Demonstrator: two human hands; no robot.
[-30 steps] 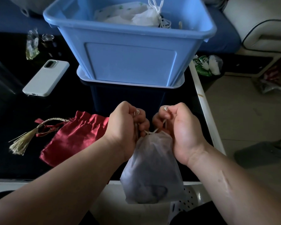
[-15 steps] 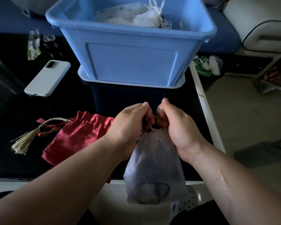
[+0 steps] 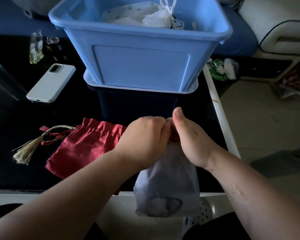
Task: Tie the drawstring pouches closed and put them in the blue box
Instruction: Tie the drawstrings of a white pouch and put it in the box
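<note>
Left hand (image 3: 144,135): curled, pinching grey pouch (image 3: 166,184) at its neck, apparently for tying.
Right hand (image 3: 190,141): thumb raised, grip hidden.
Blue box (image 3: 140,66): waiting ahead.

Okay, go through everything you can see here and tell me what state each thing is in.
Blue box: open, white pouches inside.
Grey pouch: hanging upright, neck gripped by both hands.
Left hand: curled round the pouch's neck.
Right hand: curled round the neck, thumb up.
Red pouch: lying flat on the table, outside the box.
Phone: face down.
</note>
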